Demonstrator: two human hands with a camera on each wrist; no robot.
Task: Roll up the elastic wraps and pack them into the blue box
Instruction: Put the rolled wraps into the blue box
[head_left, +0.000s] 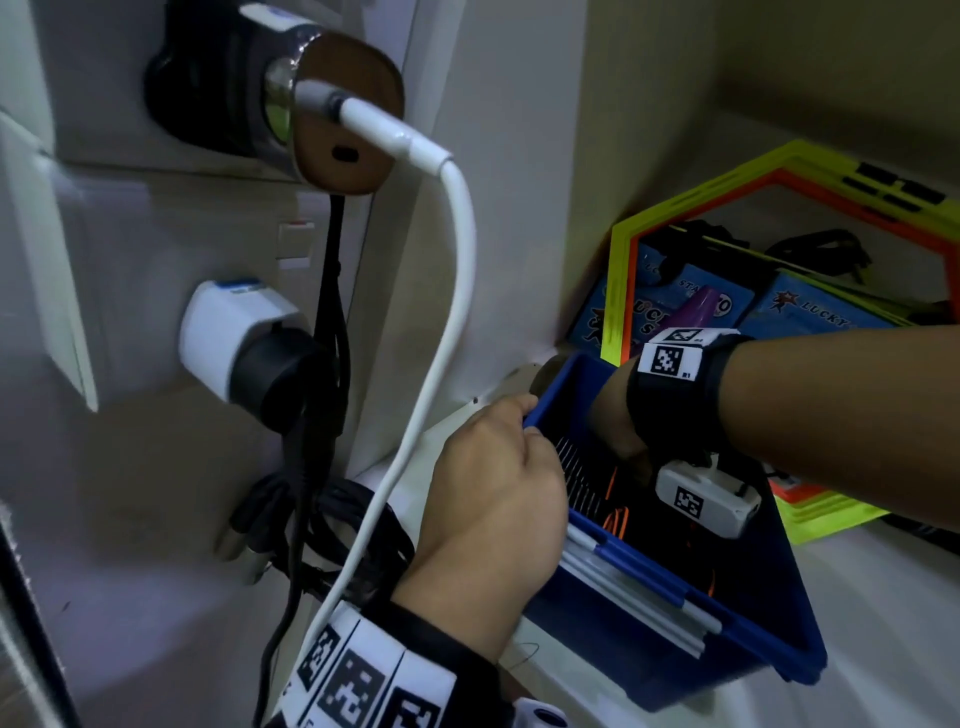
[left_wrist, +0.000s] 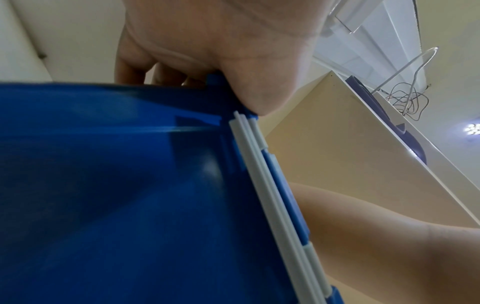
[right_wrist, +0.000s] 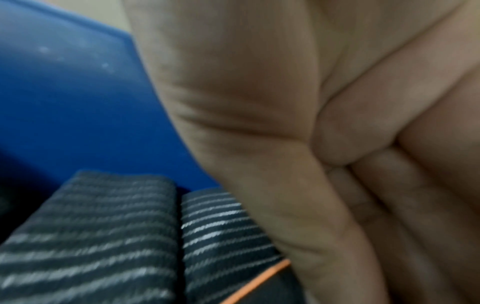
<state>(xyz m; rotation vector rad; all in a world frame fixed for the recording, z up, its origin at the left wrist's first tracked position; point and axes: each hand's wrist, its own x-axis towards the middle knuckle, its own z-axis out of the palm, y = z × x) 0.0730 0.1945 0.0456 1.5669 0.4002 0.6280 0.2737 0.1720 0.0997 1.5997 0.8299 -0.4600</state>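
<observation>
Inside the blue box, the packing step is judged to be in hand: the right hand is sunk among the rolled elastic wraps, which lie side by side against the box's wall. Whether its grip is clenched on a roll cannot be told. The box's near rim is grasped by the left hand. Next, the roll should be seated snugly beside its neighbours and the hand drawn out

We see a blue box holding black wraps with grey stripes and orange edging; behind the box, yellow and orange hexagon frames.
</observation>
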